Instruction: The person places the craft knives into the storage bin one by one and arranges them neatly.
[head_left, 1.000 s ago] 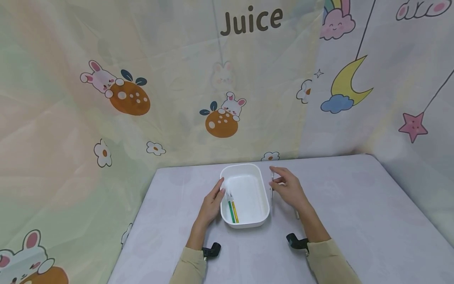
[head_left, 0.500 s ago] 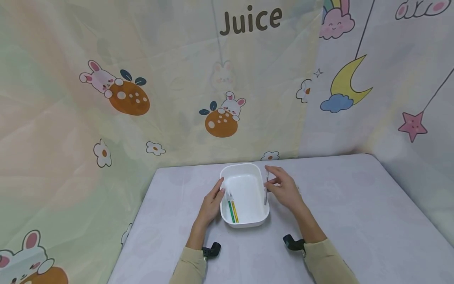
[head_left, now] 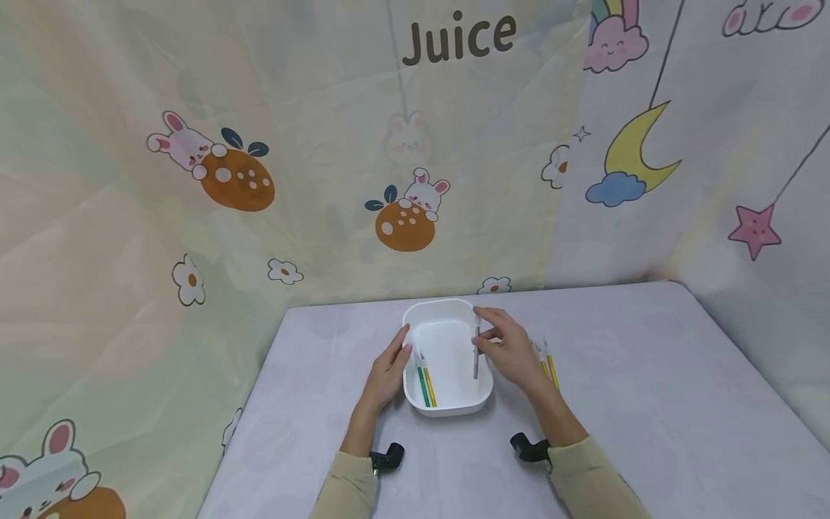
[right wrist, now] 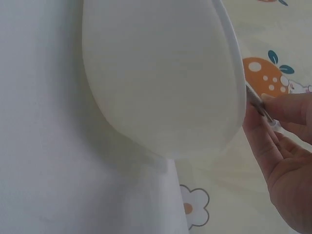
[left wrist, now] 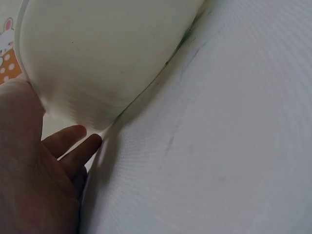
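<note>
A white plastic tray (head_left: 447, 412) stands on the table. My left hand (head_left: 385, 375) holds its left side, thumb at the rim and other fingers along the outer wall in the left wrist view. Over the tray's right side, my right hand (head_left: 509, 352) pinches a slim grey pen-shaped tool (head_left: 476, 364). The right wrist view shows a ridged grey part and a clear tip on this tool. Inside the tray, at the left, lie a green pen-shaped tool (head_left: 423, 387) and a yellow one (head_left: 430, 388) side by side, both with pale tips.
Two yellow pen-shaped tools (head_left: 551, 371) with clear tips lie on the table right of the tray, partly hidden by my right forearm. A pale cloth covers the table (head_left: 648, 404). A printed curtain (head_left: 324, 144) hangs behind it.
My right hand has moved left with the grey tool, from beside the tray to over its right part. The yellow tools behind that arm have come into view. My left hand stays put.
</note>
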Motion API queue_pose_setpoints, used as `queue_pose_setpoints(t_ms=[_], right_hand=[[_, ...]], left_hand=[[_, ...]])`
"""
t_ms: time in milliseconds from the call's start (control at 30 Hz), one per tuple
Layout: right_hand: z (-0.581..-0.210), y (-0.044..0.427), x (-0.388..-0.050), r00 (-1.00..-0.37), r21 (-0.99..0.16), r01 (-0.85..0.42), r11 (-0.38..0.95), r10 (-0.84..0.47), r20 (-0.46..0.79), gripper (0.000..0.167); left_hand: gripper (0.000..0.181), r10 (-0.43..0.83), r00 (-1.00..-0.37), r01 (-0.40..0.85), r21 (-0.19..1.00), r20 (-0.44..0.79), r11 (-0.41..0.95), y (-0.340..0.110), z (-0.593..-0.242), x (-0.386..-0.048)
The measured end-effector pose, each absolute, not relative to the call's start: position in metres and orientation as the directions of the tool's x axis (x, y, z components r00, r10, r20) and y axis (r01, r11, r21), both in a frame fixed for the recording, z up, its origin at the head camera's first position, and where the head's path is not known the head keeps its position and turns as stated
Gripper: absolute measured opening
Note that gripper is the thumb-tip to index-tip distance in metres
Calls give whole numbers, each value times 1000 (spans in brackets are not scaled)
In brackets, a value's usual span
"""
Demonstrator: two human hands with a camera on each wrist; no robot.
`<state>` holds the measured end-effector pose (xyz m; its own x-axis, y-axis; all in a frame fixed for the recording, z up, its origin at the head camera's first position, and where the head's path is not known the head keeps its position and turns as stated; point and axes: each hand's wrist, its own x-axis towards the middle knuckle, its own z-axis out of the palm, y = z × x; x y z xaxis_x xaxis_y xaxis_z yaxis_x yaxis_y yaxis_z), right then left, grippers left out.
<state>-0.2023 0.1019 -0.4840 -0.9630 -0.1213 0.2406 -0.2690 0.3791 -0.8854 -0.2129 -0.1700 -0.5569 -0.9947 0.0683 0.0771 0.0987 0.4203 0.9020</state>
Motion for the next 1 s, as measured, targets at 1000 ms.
queue_pose_setpoints(t_ms=[1000], right_hand=[[-487, 67, -200, -962, -876, -270, 399, -146, 230, 61]], left_hand=[[50, 68, -994, 106, 900, 85, 422, -170, -558, -214]])
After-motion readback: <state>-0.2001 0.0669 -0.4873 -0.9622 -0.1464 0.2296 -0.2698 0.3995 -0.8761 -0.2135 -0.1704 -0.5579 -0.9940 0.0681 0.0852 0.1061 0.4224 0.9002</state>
